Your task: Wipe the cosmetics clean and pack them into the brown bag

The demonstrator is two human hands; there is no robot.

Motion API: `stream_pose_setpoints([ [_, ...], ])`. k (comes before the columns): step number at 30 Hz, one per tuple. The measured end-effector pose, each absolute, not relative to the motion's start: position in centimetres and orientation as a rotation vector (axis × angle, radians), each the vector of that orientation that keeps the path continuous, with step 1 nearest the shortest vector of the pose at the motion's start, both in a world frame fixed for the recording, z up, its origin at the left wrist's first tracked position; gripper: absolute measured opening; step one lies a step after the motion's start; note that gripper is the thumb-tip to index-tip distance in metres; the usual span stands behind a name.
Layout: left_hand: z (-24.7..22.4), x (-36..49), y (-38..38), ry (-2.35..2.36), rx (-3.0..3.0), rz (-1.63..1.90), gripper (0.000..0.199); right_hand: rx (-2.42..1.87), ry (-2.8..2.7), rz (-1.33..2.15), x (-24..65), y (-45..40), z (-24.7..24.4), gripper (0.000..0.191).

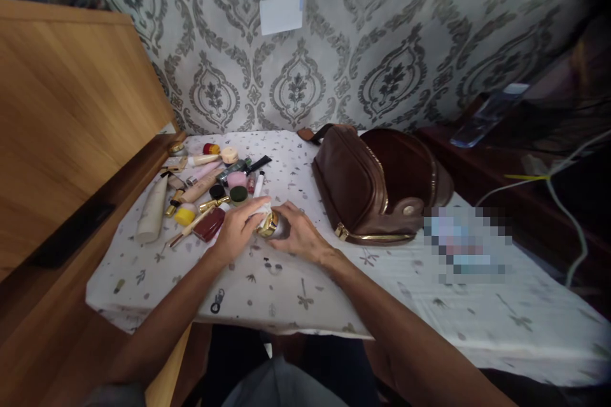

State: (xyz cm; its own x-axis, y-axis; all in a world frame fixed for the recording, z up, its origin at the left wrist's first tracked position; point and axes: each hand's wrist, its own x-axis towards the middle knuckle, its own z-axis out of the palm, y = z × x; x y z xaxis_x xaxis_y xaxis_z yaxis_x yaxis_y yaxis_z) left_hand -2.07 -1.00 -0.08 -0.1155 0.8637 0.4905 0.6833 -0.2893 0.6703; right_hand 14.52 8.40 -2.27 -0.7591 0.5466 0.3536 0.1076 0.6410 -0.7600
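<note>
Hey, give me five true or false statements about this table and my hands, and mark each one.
1. Your right hand holds a gold-trimmed jar. True.
2. A brown bag sits to the right of your hands. True.
3. The brown bag is zipped completely shut. False: it gapes open.
4. Your left hand is empty. False: its fingers press something white at the jar.
5. A large pale tube lies left of both hands. True.
</note>
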Motion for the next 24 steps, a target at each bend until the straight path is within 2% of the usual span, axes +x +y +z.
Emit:
stream_pose_setpoints([
  [5, -0.2, -2.9, -0.7, 1.937, 1.754, 1.3, 0.032, -0.425, -2.249, 1.009, 14.5, 8.4, -2.3, 0.055],
  [9, -0.4, -3.0, -0.6, 1.985, 1.656, 1.402, 0.019, -0.508, -2.158, 1.061, 14.3, 8.5, -2.8, 0.057],
  [16, -0.4, -2.8, -0.3, 1.883, 1.523, 1.485, 0.013, -0.62, -1.871, 1.434, 14.1, 8.5, -2.0, 0.054],
  [20, -0.3, -1.9, -0.6, 1.852, 1.628, 1.471, 0.012, -0.706, -1.747, 1.494, 14.2, 8.8, -1.7, 0.052],
  [24, -0.6, -1.2, -1.0, 1.858, 1.897, 1.509, 0.011, -0.749, -1.789, 1.362, 14.2, 9.2, -2.0, 0.053],
])
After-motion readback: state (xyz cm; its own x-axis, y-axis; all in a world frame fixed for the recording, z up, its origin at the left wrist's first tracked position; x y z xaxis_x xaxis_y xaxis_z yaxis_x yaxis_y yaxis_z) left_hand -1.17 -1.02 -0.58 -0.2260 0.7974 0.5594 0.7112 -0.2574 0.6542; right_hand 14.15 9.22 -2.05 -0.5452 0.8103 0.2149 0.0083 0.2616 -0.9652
